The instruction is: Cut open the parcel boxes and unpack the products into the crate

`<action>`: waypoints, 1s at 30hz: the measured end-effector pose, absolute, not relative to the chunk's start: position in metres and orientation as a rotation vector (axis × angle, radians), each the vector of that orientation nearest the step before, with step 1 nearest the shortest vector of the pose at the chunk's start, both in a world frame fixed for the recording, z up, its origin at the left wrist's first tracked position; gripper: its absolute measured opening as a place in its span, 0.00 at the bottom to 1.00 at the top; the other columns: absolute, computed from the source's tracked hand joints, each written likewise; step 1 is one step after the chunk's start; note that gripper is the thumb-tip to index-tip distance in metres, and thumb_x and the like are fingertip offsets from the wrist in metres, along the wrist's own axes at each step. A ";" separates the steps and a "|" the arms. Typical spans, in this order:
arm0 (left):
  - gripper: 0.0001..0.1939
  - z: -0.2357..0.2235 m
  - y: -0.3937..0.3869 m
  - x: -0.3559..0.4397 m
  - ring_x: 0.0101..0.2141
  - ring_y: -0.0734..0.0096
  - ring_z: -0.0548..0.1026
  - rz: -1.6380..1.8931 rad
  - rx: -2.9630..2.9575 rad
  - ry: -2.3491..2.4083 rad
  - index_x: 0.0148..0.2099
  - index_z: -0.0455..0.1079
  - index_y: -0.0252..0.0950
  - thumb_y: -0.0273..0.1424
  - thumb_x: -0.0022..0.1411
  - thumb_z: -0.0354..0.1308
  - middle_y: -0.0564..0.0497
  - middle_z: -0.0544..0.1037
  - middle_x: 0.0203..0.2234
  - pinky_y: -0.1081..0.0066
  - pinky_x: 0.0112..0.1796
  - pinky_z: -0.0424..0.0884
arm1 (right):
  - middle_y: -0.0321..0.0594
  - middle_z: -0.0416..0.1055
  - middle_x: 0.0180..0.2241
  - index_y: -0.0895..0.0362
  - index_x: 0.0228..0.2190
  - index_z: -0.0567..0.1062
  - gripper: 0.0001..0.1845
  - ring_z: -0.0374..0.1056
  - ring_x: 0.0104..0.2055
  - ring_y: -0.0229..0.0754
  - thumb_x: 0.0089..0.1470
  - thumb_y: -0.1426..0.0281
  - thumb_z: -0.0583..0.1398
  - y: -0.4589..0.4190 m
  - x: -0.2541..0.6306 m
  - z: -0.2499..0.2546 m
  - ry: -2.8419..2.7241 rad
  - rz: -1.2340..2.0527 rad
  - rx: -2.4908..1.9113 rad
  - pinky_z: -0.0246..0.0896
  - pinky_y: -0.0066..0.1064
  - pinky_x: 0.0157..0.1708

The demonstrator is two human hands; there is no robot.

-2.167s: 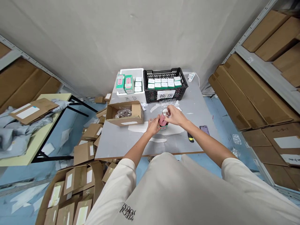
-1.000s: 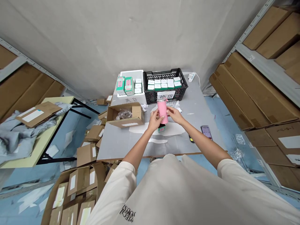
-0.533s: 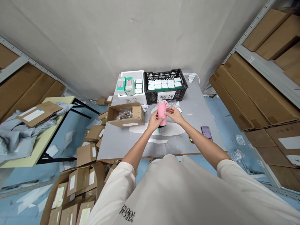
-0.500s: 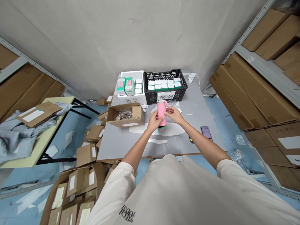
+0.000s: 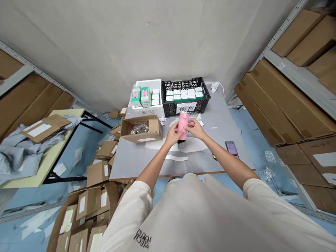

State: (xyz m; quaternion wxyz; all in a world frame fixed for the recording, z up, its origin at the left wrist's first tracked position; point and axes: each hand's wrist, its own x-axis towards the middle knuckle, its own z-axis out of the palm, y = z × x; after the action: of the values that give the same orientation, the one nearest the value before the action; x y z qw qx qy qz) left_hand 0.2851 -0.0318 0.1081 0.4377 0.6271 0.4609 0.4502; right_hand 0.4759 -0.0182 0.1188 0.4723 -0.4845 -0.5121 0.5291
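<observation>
A pink tumbler with a strap-like loop near its top is held upright between my two hands. My left hand is closed around its lower left side. On its right side, my right hand grips it with the thumb and fingers. Just under the tumbler is a small green box with a dark opening, partly covered by the tumbler. Behind the hands, crumpled clear wrap lies against the black crate.
A black crate and a white bin hold green-and-white boxes at the table's back. An open carton with clear wrap stands left. A phone lies right. Cartons fill shelves on both sides; a second table stands left.
The pink tumbler has turned in my hands, so its loop has moved from the right side to the front. Both hands stay on it in nearly the same place.
</observation>
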 end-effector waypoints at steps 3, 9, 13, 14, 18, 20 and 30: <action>0.40 0.109 -0.033 0.288 0.48 0.58 0.76 1.110 1.612 1.276 0.66 0.67 0.40 0.46 0.55 0.72 0.41 0.69 0.53 0.58 0.48 0.77 | 0.33 0.75 0.31 0.50 0.41 0.66 0.33 0.73 0.32 0.42 0.40 0.51 0.74 -0.018 0.473 0.117 -1.240 1.249 -1.223 0.74 0.40 0.37; 0.41 0.108 -0.030 0.285 0.46 0.59 0.77 1.170 1.516 1.172 0.69 0.61 0.39 0.50 0.60 0.66 0.39 0.73 0.54 0.59 0.47 0.76 | 0.39 0.75 0.37 0.53 0.43 0.73 0.31 0.73 0.36 0.43 0.44 0.48 0.71 -0.017 0.483 0.122 -1.326 1.244 -1.144 0.75 0.40 0.39; 0.38 0.107 -0.029 0.285 0.51 0.57 0.76 1.166 1.474 1.079 0.68 0.61 0.38 0.51 0.63 0.63 0.38 0.73 0.56 0.57 0.51 0.73 | 0.42 0.77 0.39 0.54 0.44 0.75 0.32 0.74 0.40 0.45 0.43 0.47 0.72 -0.018 0.485 0.125 -1.346 1.235 -1.158 0.75 0.43 0.45; 0.38 0.107 -0.029 0.285 0.52 0.57 0.76 1.161 1.469 1.061 0.68 0.61 0.38 0.51 0.64 0.63 0.38 0.73 0.57 0.56 0.53 0.73 | 0.41 0.77 0.40 0.53 0.44 0.74 0.32 0.74 0.41 0.45 0.44 0.47 0.71 -0.019 0.484 0.125 -1.334 1.245 -1.155 0.75 0.43 0.45; 0.40 0.109 -0.032 0.290 0.52 0.56 0.75 1.135 1.471 1.112 0.70 0.61 0.41 0.51 0.61 0.65 0.40 0.68 0.58 0.57 0.52 0.74 | 0.36 0.77 0.35 0.50 0.44 0.69 0.31 0.74 0.38 0.44 0.46 0.45 0.69 -0.022 0.479 0.121 -1.283 1.333 -1.165 0.75 0.41 0.40; 0.41 0.110 -0.033 0.291 0.52 0.56 0.74 1.112 1.503 1.206 0.70 0.62 0.42 0.51 0.60 0.67 0.41 0.66 0.55 0.58 0.50 0.76 | 0.34 0.76 0.32 0.50 0.44 0.68 0.31 0.73 0.35 0.43 0.47 0.46 0.69 -0.022 0.477 0.120 -1.281 1.303 -1.198 0.74 0.39 0.38; 0.33 0.110 -0.021 0.290 0.48 0.57 0.77 1.226 1.270 1.177 0.61 0.71 0.35 0.54 0.66 0.59 0.40 0.79 0.50 0.56 0.52 0.74 | 0.40 0.73 0.42 0.52 0.49 0.71 0.31 0.72 0.34 0.39 0.48 0.51 0.70 -0.019 0.482 0.122 -1.362 1.218 -1.155 0.74 0.38 0.39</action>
State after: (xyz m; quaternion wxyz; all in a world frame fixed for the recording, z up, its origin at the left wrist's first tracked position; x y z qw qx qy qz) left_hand 0.2902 -0.0211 0.1102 0.4882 0.5223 0.4842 0.5043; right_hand 0.4822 -0.0190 0.1215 0.4707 -0.4714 -0.5559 0.4973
